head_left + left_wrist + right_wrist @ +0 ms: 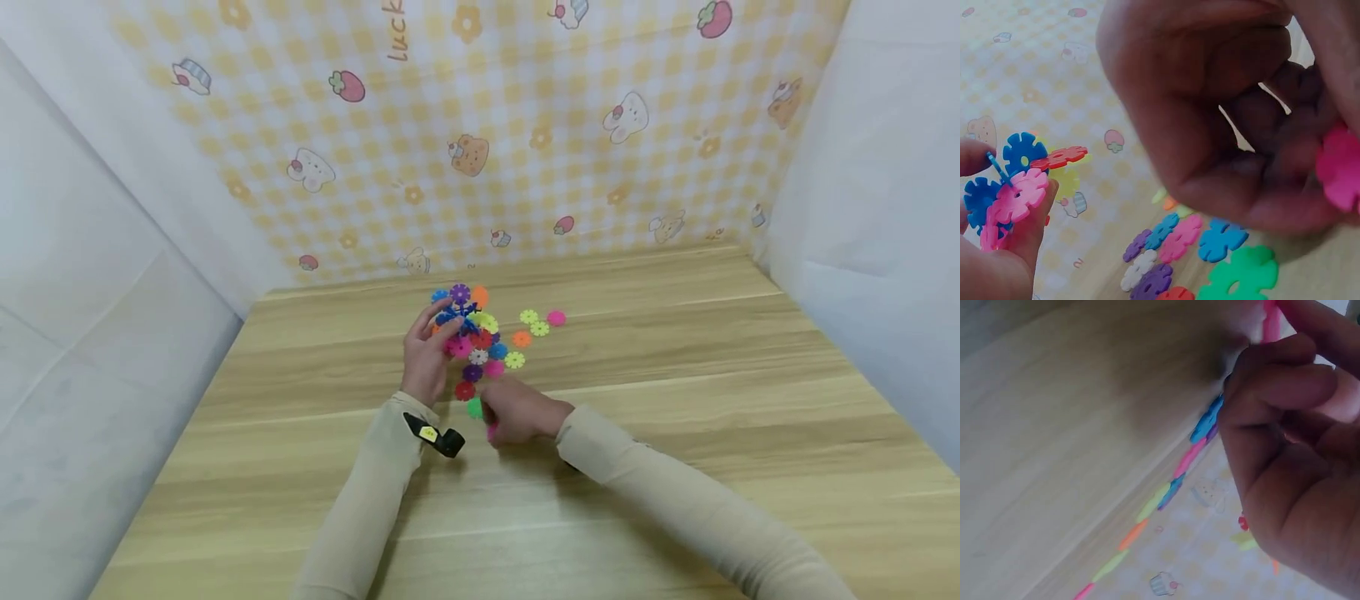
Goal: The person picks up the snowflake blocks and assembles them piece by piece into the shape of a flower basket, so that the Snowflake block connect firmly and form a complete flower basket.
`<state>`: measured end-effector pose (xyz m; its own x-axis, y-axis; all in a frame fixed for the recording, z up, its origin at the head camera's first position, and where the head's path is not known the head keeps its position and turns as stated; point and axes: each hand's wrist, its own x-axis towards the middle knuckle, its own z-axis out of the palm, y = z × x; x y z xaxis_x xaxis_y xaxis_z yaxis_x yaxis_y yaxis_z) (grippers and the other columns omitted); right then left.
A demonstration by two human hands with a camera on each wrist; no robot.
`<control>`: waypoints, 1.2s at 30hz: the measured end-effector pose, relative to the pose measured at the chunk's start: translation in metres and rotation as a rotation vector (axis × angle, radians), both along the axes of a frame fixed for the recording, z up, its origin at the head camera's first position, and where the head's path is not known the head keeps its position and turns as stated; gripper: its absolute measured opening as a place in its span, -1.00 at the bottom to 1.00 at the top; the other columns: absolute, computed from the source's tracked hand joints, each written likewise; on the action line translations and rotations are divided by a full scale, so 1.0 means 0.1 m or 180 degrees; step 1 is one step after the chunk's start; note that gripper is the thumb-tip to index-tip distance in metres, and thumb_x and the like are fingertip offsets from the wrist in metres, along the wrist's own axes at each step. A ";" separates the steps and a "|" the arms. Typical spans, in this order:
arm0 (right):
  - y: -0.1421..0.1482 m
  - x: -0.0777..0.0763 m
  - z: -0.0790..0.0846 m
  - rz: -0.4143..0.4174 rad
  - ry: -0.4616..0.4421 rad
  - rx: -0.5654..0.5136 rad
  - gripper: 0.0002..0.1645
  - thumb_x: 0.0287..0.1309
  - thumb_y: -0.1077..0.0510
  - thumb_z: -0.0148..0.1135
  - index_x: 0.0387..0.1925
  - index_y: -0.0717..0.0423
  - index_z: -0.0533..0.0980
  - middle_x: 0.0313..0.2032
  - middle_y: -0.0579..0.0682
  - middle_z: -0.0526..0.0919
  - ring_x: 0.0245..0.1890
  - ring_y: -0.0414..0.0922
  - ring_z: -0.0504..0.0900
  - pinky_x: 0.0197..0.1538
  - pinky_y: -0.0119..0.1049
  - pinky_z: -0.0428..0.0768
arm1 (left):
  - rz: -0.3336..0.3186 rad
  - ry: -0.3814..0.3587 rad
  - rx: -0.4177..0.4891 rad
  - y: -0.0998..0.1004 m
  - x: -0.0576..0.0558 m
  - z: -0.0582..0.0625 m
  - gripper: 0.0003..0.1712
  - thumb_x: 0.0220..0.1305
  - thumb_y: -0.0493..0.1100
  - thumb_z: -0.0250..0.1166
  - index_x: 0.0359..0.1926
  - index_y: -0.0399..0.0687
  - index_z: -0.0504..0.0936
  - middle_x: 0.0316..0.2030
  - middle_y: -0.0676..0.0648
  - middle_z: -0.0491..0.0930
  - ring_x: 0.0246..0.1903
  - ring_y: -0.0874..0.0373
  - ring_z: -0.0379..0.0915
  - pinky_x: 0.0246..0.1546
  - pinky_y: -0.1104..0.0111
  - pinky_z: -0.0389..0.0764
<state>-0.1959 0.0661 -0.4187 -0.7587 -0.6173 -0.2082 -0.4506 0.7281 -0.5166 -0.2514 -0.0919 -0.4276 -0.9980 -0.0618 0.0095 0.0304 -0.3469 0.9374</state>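
My left hand (427,360) holds a cluster of joined snowflake discs (462,320), mostly blue, pink, red and yellow. In the left wrist view the thumb and fingers grip this cluster (1020,195) at its blue and pink pieces. Close to the tabletop, my right hand (519,410) pinches a single pink snowflake disc (1341,170) between thumb and finger. That disc shows only as a thin edge in the right wrist view, at the fingertips. Beside the right hand lies a green disc (1239,278), partly covered by the hand in the head view.
Loose discs lie on the wooden table (660,467): a red one (465,391), a purple one (472,373), a white one (478,357), an orange one (521,339) and several others. A patterned yellow-checked cloth (540,183) hangs behind, with white sheets at both sides.
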 end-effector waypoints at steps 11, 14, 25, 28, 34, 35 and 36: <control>0.44 -0.39 0.23 -0.0720 -0.0097 -0.1418 -0.88 0.32 0.25 0.20 -0.24 0.18 0.65 -0.35 0.20 0.69 -0.54 -0.04 0.63 -0.42 -0.31 0.59 | 0.0021 -0.0026 -0.0206 0.10 0.04 -0.03 -0.53 0.31 -0.27 0.34 0.23 0.04 0.59 -0.22 0.07 0.64 -0.49 0.35 0.49 -0.50 0.56 0.48; 0.51 -0.46 0.31 -0.1157 -0.0092 -0.1696 -0.85 0.37 0.22 0.17 -0.21 0.18 0.63 -0.29 0.27 0.70 -0.49 0.05 0.67 -0.44 -0.31 0.56 | -0.0001 -0.0011 -0.0278 0.12 0.05 -0.04 -0.53 0.32 -0.27 0.33 0.23 0.05 0.59 -0.10 0.02 0.59 -0.53 0.35 0.43 -0.55 0.55 0.41; 0.57 -0.55 0.34 -0.1575 0.0199 -0.1819 -0.83 0.33 0.22 0.19 -0.09 0.21 0.54 -0.33 0.32 0.76 -0.57 0.13 0.68 -0.59 -0.37 0.43 | -0.0063 0.0154 -0.0650 0.22 0.11 -0.02 -0.53 0.30 -0.21 0.37 0.23 0.02 0.58 0.45 0.06 0.31 0.52 0.07 0.01 0.53 0.04 0.19; 0.57 -0.54 0.33 -0.1570 0.0177 -0.1838 -0.82 0.32 0.22 0.19 -0.10 0.21 0.54 -0.31 0.33 0.76 -0.44 0.31 0.69 -0.58 -0.37 0.44 | -0.0050 0.0139 -0.0677 0.22 0.11 -0.02 -0.52 0.29 -0.22 0.38 0.23 0.03 0.59 0.44 0.06 0.32 0.54 0.03 -0.02 0.55 -0.03 0.12; 0.56 -0.54 0.31 -0.1549 0.0220 -0.1811 -0.83 0.32 0.19 0.24 -0.14 0.20 0.57 -0.39 0.25 0.76 -0.43 0.33 0.69 -0.60 -0.38 0.40 | -0.0057 0.0149 -0.0752 0.24 0.11 -0.03 -0.53 0.29 -0.21 0.38 0.22 0.07 0.60 0.40 0.04 0.38 0.47 0.03 0.14 0.54 -0.03 0.14; 0.56 -0.54 0.31 -0.1543 0.0237 -0.1813 -0.84 0.32 0.18 0.25 -0.15 0.20 0.58 -0.41 0.24 0.76 -0.44 0.32 0.69 -0.61 -0.38 0.40 | -0.0063 0.0158 -0.0770 0.24 0.11 -0.03 -0.53 0.28 -0.20 0.39 0.21 0.07 0.60 0.39 0.04 0.40 0.45 0.03 0.18 0.53 -0.02 0.17; 0.55 -0.54 0.31 -0.1539 0.0253 -0.1829 -0.84 0.32 0.18 0.25 -0.16 0.21 0.59 -0.42 0.22 0.76 -0.46 0.31 0.69 -0.61 -0.38 0.41 | -0.0070 0.0162 -0.0786 0.25 0.11 -0.02 -0.54 0.28 -0.20 0.39 0.21 0.08 0.60 0.37 0.04 0.42 0.43 0.03 0.22 0.51 0.00 0.21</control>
